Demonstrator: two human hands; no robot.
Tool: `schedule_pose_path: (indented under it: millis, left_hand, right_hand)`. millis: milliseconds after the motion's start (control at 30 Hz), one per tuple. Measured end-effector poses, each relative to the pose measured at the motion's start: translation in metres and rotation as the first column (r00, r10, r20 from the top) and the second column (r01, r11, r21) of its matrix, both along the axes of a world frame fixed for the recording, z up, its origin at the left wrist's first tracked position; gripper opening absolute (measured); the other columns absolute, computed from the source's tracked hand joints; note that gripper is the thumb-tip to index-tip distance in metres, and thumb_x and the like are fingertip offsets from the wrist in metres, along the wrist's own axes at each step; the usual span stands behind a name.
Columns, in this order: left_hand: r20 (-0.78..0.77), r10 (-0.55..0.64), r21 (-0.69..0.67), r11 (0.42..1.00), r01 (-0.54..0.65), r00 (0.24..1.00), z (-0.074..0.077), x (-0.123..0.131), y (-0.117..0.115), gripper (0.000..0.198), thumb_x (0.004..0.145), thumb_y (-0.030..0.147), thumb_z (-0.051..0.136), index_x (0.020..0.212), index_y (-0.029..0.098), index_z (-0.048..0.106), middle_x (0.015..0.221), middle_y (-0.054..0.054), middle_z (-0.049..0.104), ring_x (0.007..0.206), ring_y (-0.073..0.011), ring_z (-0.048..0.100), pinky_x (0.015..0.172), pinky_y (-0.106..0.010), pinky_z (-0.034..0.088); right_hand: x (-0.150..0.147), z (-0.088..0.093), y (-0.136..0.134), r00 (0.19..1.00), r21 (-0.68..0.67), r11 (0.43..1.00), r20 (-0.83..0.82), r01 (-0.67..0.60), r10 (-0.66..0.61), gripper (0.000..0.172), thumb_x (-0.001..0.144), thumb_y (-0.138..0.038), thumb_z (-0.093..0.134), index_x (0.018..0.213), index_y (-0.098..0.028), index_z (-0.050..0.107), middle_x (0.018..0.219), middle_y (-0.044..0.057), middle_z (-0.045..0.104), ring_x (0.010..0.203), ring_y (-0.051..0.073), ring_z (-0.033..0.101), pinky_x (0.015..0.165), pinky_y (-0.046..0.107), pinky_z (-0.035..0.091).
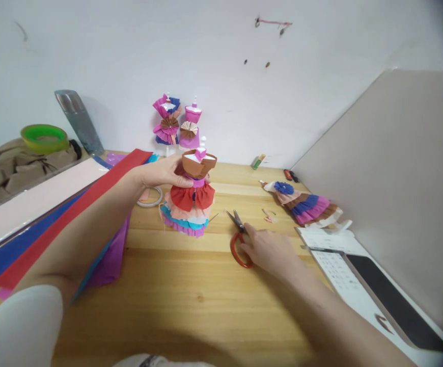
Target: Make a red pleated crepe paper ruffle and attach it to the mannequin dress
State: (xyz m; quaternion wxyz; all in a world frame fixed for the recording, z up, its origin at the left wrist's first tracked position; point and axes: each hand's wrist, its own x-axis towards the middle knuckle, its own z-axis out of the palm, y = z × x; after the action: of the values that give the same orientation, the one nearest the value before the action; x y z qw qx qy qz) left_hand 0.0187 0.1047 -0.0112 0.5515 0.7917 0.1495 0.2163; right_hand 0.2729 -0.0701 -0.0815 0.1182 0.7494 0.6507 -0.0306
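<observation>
Dress form [194, 198] on table [191, 295]; scissors [241, 251] right, strips [68, 221] left (bottle [79, 122] behind them); two more forms [169, 124] behind.

Table [160, 306] is showing smooth wood w/ sl. sheen. Scissors [240, 227] are showing metal blades [237, 221] & glossy plastic hdls [233, 253]. Held dress [193, 199] is looking like matt, crinkly paper. Bottle cap [71, 101] is gleaming like polished metal. Cloth [19, 163] is looking matt, creased.

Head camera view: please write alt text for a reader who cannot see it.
A person's left hand holds a small, colorful, ruffle-dressed mannequin, while the right hand touches red-handled scissors at a wooden table. Two more dressed mannequins stand behind; colored strips lie left.
</observation>
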Motion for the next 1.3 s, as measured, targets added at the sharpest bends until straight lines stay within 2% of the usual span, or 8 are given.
schedule_pose_path:
  millis: [100, 267, 367, 467, 600, 700, 1067, 1300]
  left_hand:
    - [0.044, 0.009, -0.048, 0.999, -0.007, 0.999, -0.004, -0.005, -0.006, 0.065, 0.071, 0.039, 0.08, 0.127, 0.017, 0.056, 0.131, -0.016, 0.064, 0.125, -0.0318, 0.058, 0.103, -0.042, 0.047]
    - [0.123, 0.218, 0.007, 0.975, -0.22, 0.968, -0.011, -0.01, -0.019, 0.059, 0.07, 0.042, 0.078, 0.121, 0.017, 0.061, 0.129, -0.012, 0.065, 0.12, -0.031, 0.061, 0.1, -0.041, 0.049]
    - [0.225, 0.574, 0.104, 0.789, -0.605, 0.787, -0.021, -0.013, -0.038, 0.038, 0.074, 0.04, 0.071, 0.101, 0.015, 0.063, 0.106, -0.009, 0.07, 0.099, -0.0247, 0.067, 0.089, -0.038, 0.053]
    - [0.401, 0.668, 0.383, 0.499, -0.777, 0.627, -0.036, -0.02, -0.063, 0.014, 0.086, 0.03, 0.057, 0.08, 0.018, 0.059, 0.085, -0.005, 0.068, 0.086, -0.0185, 0.064, 0.083, -0.035, 0.052]
    - [0.504, 0.398, 0.768, 0.198, -0.609, 0.766, -0.051, -0.022, -0.086, 0.021, 0.081, 0.031, 0.07, 0.095, 0.02, 0.058, 0.093, -0.007, 0.066, 0.089, -0.0214, 0.062, 0.081, -0.037, 0.05]
    - [0.485, 0.391, 0.835, 0.057, -0.547, 0.782, -0.054, -0.013, -0.091, 0.029, 0.08, 0.03, 0.071, 0.103, 0.021, 0.054, 0.092, -0.008, 0.064, 0.089, -0.0235, 0.061, 0.078, -0.038, 0.05]
    - [0.607, 0.43, 0.721, 0.056, -0.691, 0.668, -0.05, 0.005, -0.092, 0.018, 0.083, 0.009, 0.061, 0.092, 0.022, 0.054, 0.078, -0.001, 0.062, 0.073, -0.0168, 0.055, 0.069, -0.032, 0.048]
    - [0.577, 0.546, 0.662, 0.122, -0.739, 0.608, -0.05, 0.007, -0.09, 0.011, 0.084, 0.015, 0.063, 0.081, 0.021, 0.055, 0.07, 0.001, 0.059, 0.068, -0.0145, 0.053, 0.063, -0.028, 0.045]
  right_hand:
    - [-0.007, 0.018, 0.002, 0.982, 0.299, 0.945, -0.094, -0.13, 0.165, 0.023, 0.092, -0.029, 0.05, 0.102, -0.018, 0.067, 0.085, 0.013, 0.074, 0.076, 0.028, 0.071, 0.064, 0.035, 0.049]
    - [-0.038, 0.037, 0.012, 0.724, 0.843, 0.427, -0.066, -0.328, 0.687, 0.03, 0.09, -0.038, 0.06, 0.113, -0.018, 0.058, 0.1, 0.014, 0.067, 0.09, 0.026, 0.065, 0.074, 0.037, 0.053]
    - [-0.061, 0.038, 0.026, 0.707, 0.893, 0.332, -0.021, -0.306, 0.707, 0.036, 0.088, -0.042, 0.063, 0.115, -0.019, 0.055, 0.1, 0.014, 0.062, 0.094, 0.028, 0.06, 0.079, 0.042, 0.052]
    - [-0.073, 0.034, 0.042, 0.708, 0.906, 0.314, -0.023, -0.284, 0.706, 0.03, 0.088, -0.037, 0.061, 0.111, -0.019, 0.057, 0.097, 0.013, 0.06, 0.09, 0.028, 0.059, 0.076, 0.042, 0.052]
    - [-0.075, 0.026, 0.051, 0.686, 0.923, 0.299, -0.054, -0.242, 0.725, 0.01, 0.088, -0.022, 0.055, 0.097, -0.019, 0.06, 0.087, 0.01, 0.062, 0.081, 0.024, 0.06, 0.069, 0.037, 0.052]
    - [-0.074, 0.022, 0.049, 0.641, 0.947, 0.278, -0.113, -0.162, 0.759, 0.01, 0.087, -0.014, 0.052, 0.091, -0.02, 0.059, 0.079, 0.008, 0.062, 0.073, 0.021, 0.06, 0.064, 0.033, 0.051]
    - [-0.083, 0.016, 0.051, 0.722, 0.948, 0.238, -0.012, -0.213, 0.692, 0.018, 0.086, -0.017, 0.056, 0.103, -0.018, 0.063, 0.089, 0.012, 0.064, 0.083, 0.026, 0.061, 0.071, 0.039, 0.052]
    - [-0.086, 0.022, 0.055, 0.583, 0.882, 0.455, -0.436, 0.125, 0.685, 0.008, 0.084, -0.019, 0.055, 0.079, -0.021, 0.061, 0.067, 0.001, 0.061, 0.059, 0.016, 0.055, 0.057, 0.03, 0.047]
